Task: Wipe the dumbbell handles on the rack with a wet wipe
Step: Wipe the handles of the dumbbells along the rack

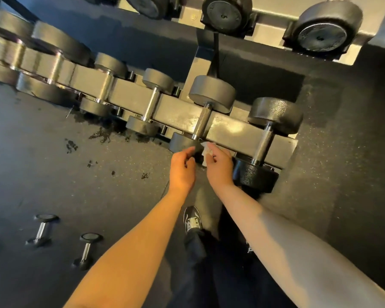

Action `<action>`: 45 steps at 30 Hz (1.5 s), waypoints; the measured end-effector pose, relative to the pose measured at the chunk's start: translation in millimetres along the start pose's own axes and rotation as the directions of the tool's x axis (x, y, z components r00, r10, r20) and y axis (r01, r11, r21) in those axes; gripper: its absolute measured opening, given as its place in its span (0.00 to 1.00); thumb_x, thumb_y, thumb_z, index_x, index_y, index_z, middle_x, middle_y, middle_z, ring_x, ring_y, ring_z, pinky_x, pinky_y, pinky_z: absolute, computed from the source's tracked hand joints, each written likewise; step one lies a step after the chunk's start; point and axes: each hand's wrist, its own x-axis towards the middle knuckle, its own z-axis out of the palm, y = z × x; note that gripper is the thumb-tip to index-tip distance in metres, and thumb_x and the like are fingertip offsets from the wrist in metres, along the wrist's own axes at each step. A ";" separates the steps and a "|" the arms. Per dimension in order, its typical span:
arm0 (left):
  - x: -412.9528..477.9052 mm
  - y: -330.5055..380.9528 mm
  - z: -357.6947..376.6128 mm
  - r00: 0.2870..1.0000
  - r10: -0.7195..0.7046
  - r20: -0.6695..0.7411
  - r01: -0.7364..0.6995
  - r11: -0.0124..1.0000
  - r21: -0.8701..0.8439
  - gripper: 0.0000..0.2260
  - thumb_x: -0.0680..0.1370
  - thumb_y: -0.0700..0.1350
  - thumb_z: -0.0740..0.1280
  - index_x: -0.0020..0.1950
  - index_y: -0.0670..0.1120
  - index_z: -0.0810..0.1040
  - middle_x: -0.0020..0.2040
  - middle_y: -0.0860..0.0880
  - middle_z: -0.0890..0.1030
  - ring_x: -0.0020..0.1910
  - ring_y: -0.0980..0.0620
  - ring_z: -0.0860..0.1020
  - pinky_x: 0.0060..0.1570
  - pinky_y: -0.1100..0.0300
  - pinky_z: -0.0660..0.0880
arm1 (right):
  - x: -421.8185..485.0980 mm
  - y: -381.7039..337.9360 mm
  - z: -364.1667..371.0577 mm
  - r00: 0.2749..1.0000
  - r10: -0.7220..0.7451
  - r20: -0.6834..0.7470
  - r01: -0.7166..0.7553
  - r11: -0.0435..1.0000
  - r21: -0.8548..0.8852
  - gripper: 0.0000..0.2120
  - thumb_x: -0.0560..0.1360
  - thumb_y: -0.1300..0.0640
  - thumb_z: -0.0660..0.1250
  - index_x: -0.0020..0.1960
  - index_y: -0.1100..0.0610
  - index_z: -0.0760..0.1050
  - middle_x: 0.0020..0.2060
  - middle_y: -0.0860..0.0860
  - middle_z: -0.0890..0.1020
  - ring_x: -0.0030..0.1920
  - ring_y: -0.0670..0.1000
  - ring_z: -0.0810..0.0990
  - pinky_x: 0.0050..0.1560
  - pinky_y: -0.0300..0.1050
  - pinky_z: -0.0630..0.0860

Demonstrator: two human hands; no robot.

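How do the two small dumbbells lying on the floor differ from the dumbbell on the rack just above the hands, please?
The floor dumbbells look smaller, with slim heads, while the rack dumbbell has thick, wide heads. The floor dumbbells lie loose on the mat, apart from the hands; the rack dumbbell rests across the rack rail, right by the wipe. Both have shiny metal handles and dark round heads.

Grey metal rack (180,112), running from upper left to lower right, carrying a row of dumbbells (203,121) crosswise, chrome handles over the rail. Second rack tier (273,13) above, with more dumbbells. Dark speckled rubber floor (53,174) below, wet splotches (100,135) near the rack, two small dumbbells (63,241) lying at lower left.
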 end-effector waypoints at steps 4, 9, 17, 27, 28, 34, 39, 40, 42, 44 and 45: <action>35.0 -34.3 -9.1 0.998 0.060 0.002 -0.060 0.981 0.186 0.22 0.83 0.38 0.61 0.78 0.45 0.66 0.79 0.45 0.64 0.78 0.46 0.60 0.76 0.57 0.54 | 28.7 12.0 30.5 0.962 0.172 -0.214 -0.150 0.982 0.112 0.19 0.82 0.65 0.60 0.70 0.55 0.75 0.66 0.57 0.70 0.64 0.51 0.71 0.61 0.32 0.62; 53.2 -58.3 -18.3 0.992 0.129 -0.012 -0.126 0.983 0.135 0.19 0.84 0.36 0.59 0.75 0.46 0.70 0.74 0.46 0.70 0.73 0.47 0.66 0.72 0.59 0.61 | 25.9 9.3 71.8 0.954 -0.052 -0.296 0.033 0.997 -0.070 0.15 0.82 0.64 0.62 0.67 0.56 0.78 0.59 0.52 0.73 0.60 0.49 0.75 0.56 0.29 0.67; 70.4 -70.2 -37.3 0.993 0.113 0.022 -0.112 0.994 -0.009 0.16 0.85 0.39 0.57 0.72 0.48 0.73 0.65 0.49 0.75 0.66 0.52 0.74 0.69 0.52 0.71 | 31.7 -2.1 97.5 0.945 -0.326 0.010 0.309 0.887 -0.343 0.16 0.80 0.65 0.60 0.66 0.60 0.77 0.57 0.62 0.77 0.57 0.61 0.74 0.60 0.54 0.71; 64.2 -72.8 -35.1 0.980 0.191 0.048 -0.194 0.978 0.079 0.17 0.85 0.40 0.57 0.75 0.45 0.70 0.69 0.47 0.71 0.68 0.55 0.65 0.68 0.65 0.57 | 14.0 19.8 90.7 0.891 0.220 -0.396 -0.205 0.975 0.082 0.25 0.82 0.67 0.58 0.78 0.56 0.64 0.69 0.57 0.66 0.68 0.56 0.70 0.65 0.34 0.61; 65.4 -73.0 -36.3 0.981 0.185 0.050 -0.188 0.980 0.063 0.17 0.86 0.41 0.56 0.75 0.46 0.69 0.69 0.48 0.71 0.69 0.53 0.66 0.69 0.63 0.58 | 10.9 15.1 97.2 0.913 0.143 -0.381 -0.146 0.989 0.021 0.25 0.83 0.65 0.58 0.79 0.57 0.62 0.70 0.58 0.66 0.68 0.56 0.69 0.66 0.36 0.62; 67.8 -69.4 -43.4 0.982 0.175 0.064 -0.170 0.982 -0.078 0.17 0.86 0.43 0.54 0.75 0.54 0.66 0.70 0.56 0.70 0.73 0.53 0.67 0.74 0.52 0.64 | 19.4 -4.4 115.6 0.970 -0.201 -0.137 0.158 0.950 -0.270 0.22 0.82 0.61 0.62 0.76 0.55 0.68 0.64 0.57 0.75 0.65 0.56 0.72 0.68 0.54 0.68; 79.5 -65.4 -33.4 0.904 0.374 0.207 -0.396 0.915 0.076 0.20 0.87 0.47 0.51 0.79 0.52 0.64 0.82 0.50 0.58 0.81 0.51 0.53 0.80 0.52 0.51 | 29.9 -13.8 80.5 0.993 -0.097 0.071 0.096 0.995 0.017 0.19 0.86 0.57 0.54 0.75 0.50 0.65 0.53 0.45 0.80 0.51 0.39 0.79 0.55 0.36 0.75; 81.8 -67.3 -27.7 0.859 0.443 0.257 -0.488 0.860 0.149 0.21 0.87 0.49 0.50 0.80 0.50 0.63 0.82 0.47 0.57 0.81 0.48 0.52 0.80 0.48 0.50 | 32.2 -10.2 72.2 0.996 -0.087 -0.003 0.087 0.991 0.098 0.15 0.86 0.58 0.53 0.72 0.52 0.66 0.50 0.45 0.79 0.47 0.38 0.78 0.49 0.34 0.75; 85.6 -75.2 -16.4 0.776 0.545 0.317 -0.628 0.713 0.311 0.22 0.86 0.49 0.51 0.81 0.47 0.62 0.82 0.44 0.58 0.81 0.42 0.52 0.79 0.41 0.51 | 41.5 -2.2 62.6 0.978 -0.077 -0.193 0.102 0.987 0.128 0.11 0.85 0.61 0.53 0.65 0.55 0.68 0.49 0.50 0.76 0.45 0.43 0.75 0.47 0.38 0.73; 91.8 -78.4 -13.2 0.822 0.500 0.273 -0.569 0.724 0.389 0.22 0.86 0.48 0.51 0.80 0.46 0.62 0.79 0.44 0.62 0.79 0.41 0.57 0.78 0.40 0.53 | 53.1 5.7 65.3 0.966 -0.068 -0.249 0.054 0.997 -0.062 0.13 0.84 0.60 0.53 0.64 0.55 0.72 0.55 0.54 0.73 0.53 0.50 0.72 0.55 0.46 0.72; 95.7 -78.4 -13.7 0.877 0.437 0.201 -0.481 0.791 0.377 0.21 0.85 0.48 0.50 0.77 0.45 0.65 0.75 0.44 0.67 0.76 0.43 0.62 0.76 0.40 0.56 | 56.3 7.7 70.3 0.967 -0.079 -0.242 0.035 0.983 -0.180 0.14 0.84 0.58 0.53 0.65 0.54 0.74 0.58 0.54 0.73 0.58 0.53 0.70 0.61 0.49 0.71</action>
